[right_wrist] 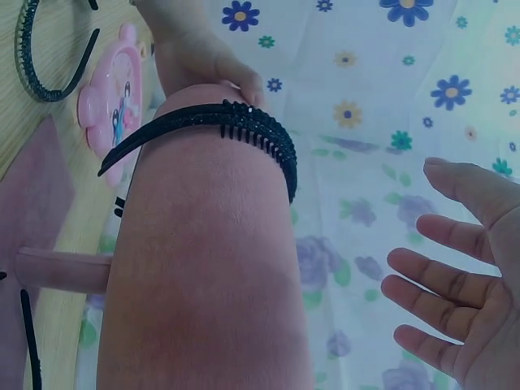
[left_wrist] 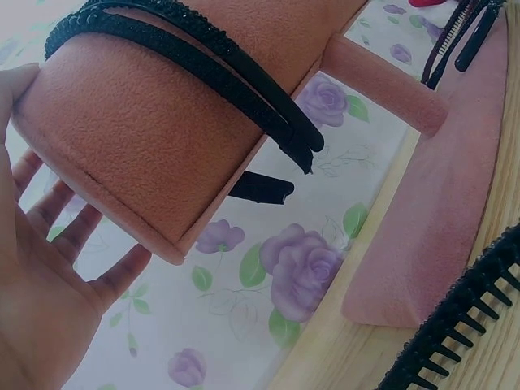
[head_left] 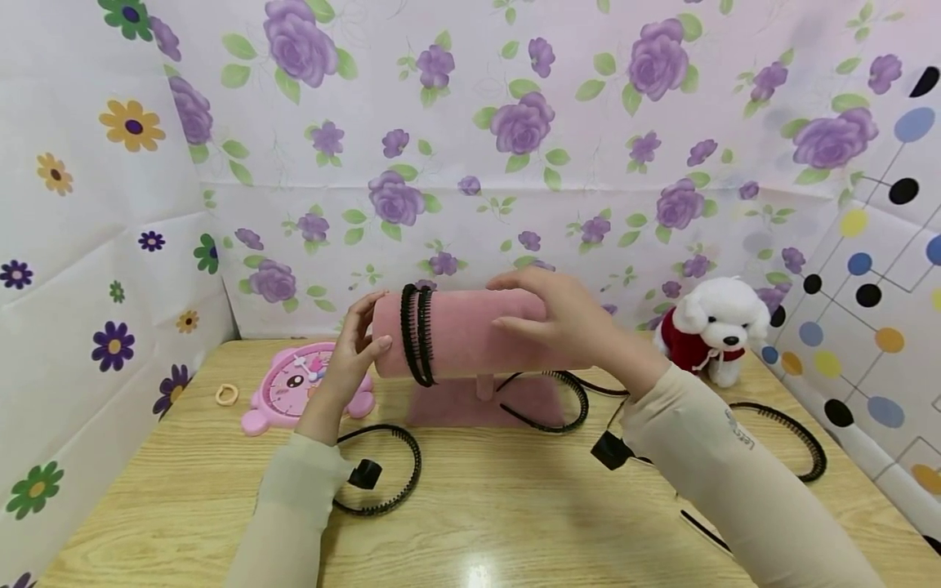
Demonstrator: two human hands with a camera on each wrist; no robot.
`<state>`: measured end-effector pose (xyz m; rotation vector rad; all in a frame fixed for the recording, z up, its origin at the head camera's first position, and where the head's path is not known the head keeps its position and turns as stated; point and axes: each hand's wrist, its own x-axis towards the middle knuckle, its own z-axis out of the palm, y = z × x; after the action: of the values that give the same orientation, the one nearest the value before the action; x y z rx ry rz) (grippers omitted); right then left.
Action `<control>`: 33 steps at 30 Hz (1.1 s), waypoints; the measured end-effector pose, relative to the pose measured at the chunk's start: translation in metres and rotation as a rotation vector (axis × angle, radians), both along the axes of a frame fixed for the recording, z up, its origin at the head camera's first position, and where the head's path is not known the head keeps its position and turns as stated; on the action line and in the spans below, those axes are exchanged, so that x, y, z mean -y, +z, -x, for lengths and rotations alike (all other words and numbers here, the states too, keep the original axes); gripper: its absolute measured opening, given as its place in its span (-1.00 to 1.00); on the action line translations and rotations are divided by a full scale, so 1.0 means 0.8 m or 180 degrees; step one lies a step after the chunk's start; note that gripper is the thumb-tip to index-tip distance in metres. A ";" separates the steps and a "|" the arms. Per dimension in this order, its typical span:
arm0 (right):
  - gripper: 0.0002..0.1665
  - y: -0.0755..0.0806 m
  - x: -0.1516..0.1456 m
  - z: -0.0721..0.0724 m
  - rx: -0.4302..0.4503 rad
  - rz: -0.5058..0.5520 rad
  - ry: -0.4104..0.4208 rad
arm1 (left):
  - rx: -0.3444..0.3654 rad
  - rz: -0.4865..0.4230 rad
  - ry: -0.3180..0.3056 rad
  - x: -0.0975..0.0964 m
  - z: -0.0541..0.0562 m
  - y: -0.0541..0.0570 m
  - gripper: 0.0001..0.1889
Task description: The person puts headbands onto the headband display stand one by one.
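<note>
In the head view, a pink roll [head_left: 481,331] sits crosswise on a post [head_left: 484,387] above a flat pink base [head_left: 441,408], which rests on the wood-grain tabletop [head_left: 485,498]. Two black headbands [head_left: 408,331] stand side by side around the roll near its left end. The left hand [head_left: 353,351] has its grip clamped on that end, thumb in front. The right hand [head_left: 569,318] is over the roll's right part, its grip apart, thumb and fingers spread. A toothed black headband [head_left: 417,465] lies beside the left forearm, another headband [head_left: 586,404] by the base, and a third headband [head_left: 816,453] beyond the right sleeve [head_left: 706,441]. A pink clock [head_left: 283,402], a small ring [head_left: 219,395] and a white plush dog [head_left: 724,322] in red are farther out.

In the left wrist view, the thumb rests at the roll's edge and the fingers fan past its end; the two headbands' tips hang below the roll.

In the right wrist view, the right hand's fingers are extended, with a visible gap between them and the roll, while the left hand's thumb touches the far end, just beyond the pair of headbands
</note>
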<state>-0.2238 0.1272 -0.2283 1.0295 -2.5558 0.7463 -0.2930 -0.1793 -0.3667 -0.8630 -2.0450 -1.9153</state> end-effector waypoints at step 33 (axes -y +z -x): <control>-0.58 -0.067 -0.113 -0.030 0.0001 0.0805 -0.0918 | 0.0048 0.0021 0.0044 0.000 0.001 0.000 -0.34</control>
<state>-0.2000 0.2176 -0.2821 0.5674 -2.4548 0.9529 -0.2936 -0.1795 -0.3665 -0.8363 -2.0614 -1.9150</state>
